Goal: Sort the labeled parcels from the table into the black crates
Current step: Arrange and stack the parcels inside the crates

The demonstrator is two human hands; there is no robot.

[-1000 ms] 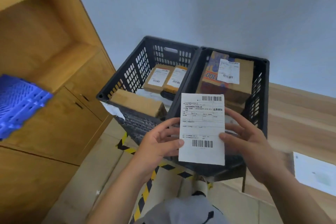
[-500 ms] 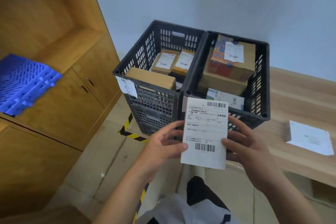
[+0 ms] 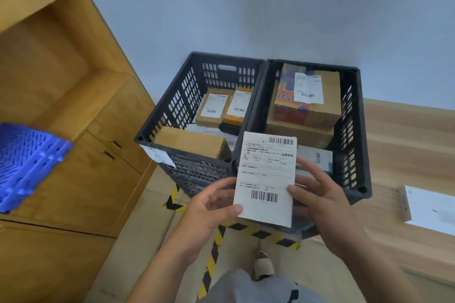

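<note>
Both hands, left hand (image 3: pixel 209 206) and right hand (image 3: pixel 317 194), grasp the flat white-labelled parcel (image 3: pixel 267 177); label-reading step. Next: choose among the black slatted plastic crates (image 3: pixel 354 130) beyond the fingers (image 3: pixel 299 190).

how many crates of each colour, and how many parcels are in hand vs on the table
Black slatted plastic crates: 2
Blue slatted plastic crate: 1
White-labelled parcel held by both hands: 1
White flat parcel on the wooden table: 1
Total: 5

bare forearms, grey garment (image 3: pixel 248 288), beige slipper (image 3: pixel 263 263).
</note>
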